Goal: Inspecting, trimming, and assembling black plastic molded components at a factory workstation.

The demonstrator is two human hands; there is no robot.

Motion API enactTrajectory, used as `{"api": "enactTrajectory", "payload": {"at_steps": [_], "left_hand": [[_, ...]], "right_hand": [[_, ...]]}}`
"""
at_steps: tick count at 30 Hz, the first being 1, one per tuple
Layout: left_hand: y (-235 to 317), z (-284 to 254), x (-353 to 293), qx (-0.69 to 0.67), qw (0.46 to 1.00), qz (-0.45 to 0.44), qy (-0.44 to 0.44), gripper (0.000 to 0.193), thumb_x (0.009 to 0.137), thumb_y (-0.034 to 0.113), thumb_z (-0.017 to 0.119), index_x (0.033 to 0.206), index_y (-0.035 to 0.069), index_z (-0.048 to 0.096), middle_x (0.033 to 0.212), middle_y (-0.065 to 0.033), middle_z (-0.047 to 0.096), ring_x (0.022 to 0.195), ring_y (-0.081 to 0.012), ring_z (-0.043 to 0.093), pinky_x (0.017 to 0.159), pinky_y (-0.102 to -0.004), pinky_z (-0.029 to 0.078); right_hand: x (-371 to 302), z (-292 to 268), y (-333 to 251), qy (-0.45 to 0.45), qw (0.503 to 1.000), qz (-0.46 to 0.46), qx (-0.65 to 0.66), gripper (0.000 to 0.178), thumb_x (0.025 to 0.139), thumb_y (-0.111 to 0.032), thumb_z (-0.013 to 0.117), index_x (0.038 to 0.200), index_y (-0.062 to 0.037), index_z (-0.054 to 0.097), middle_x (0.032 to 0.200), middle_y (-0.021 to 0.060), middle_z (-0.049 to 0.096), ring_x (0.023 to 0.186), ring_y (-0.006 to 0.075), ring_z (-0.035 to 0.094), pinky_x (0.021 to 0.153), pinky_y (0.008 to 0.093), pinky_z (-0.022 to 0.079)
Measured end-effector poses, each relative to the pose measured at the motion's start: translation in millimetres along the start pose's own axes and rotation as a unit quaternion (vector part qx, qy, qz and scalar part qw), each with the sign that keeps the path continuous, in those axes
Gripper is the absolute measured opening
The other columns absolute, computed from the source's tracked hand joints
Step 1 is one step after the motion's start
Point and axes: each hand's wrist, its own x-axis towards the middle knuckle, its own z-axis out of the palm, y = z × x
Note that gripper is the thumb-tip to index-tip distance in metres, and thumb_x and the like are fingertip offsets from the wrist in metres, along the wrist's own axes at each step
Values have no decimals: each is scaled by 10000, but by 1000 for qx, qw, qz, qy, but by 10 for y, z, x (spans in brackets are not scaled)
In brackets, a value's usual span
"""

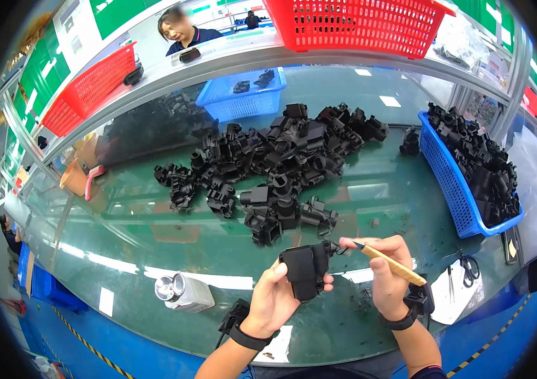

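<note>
My left hand [276, 297] is closed around a black moulded plastic part [305, 271], thumb on its near left side and fingertips showing at its right. The part is held up above the table, its broad smooth face toward me. In my right hand [388, 271] is a slim tool with a tan wooden handle [401, 269] and a dark pointed tip, which I cannot tell to be a blade or a brush. Its tip points left toward the part's upper right end. There, a thin dark curl shows beside my right fingertips.
A heap of black plastic parts [281, 145] covers the table's middle. More fill the blue basket [448, 180] at right; another blue basket [240, 101] stands behind. A metal container [186, 294] is at left, scissors [470, 270] at right. Red baskets [357, 28] stand on the shelf; a person sits beyond.
</note>
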Motion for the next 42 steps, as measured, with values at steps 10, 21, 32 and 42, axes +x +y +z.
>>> {"api": "enactTrajectory", "payload": {"at_steps": [10, 21, 32, 42], "left_hand": [[-90, 88, -45, 13, 1000, 11, -4, 398, 789, 194, 624, 1082, 59, 391, 1076, -134, 511, 1039, -296, 540, 911, -488, 455], [-59, 81, -57, 172, 979, 101, 46, 502, 691, 45, 707, 1106, 65, 425, 1090, -64, 446, 1055, -171, 482, 914, -309, 397], [-52, 128, -45, 221, 967, 114, 58, 488, 718, 47, 694, 1138, 37, 446, 1121, -74, 476, 1067, -165, 474, 925, -311, 382], [-120, 80, -41, 223, 973, 42, 45, 361, 810, 110, 628, 1122, 43, 461, 1061, -61, 519, 1022, -147, 503, 894, -284, 407]], "right_hand": [[-35, -6, 0, -19, 999, 35, 26, 124, 837, 24, 554, 951, 16, 506, 1042, 257, 598, 1018, 297, 590, 902, 393, 460], [-18, -22, 6, -84, 996, 41, 14, 79, 814, 34, 563, 857, -2, 506, 1025, 235, 613, 988, 274, 604, 857, 369, 473], [-29, -27, 52, -39, 998, -7, -58, 98, 797, 67, 582, 845, 12, 515, 956, 209, 639, 902, 243, 638, 782, 315, 509], [-50, 2, 36, -20, 992, -19, -127, 111, 777, 60, 617, 848, 27, 539, 959, 209, 641, 872, 241, 649, 767, 312, 523]]}}
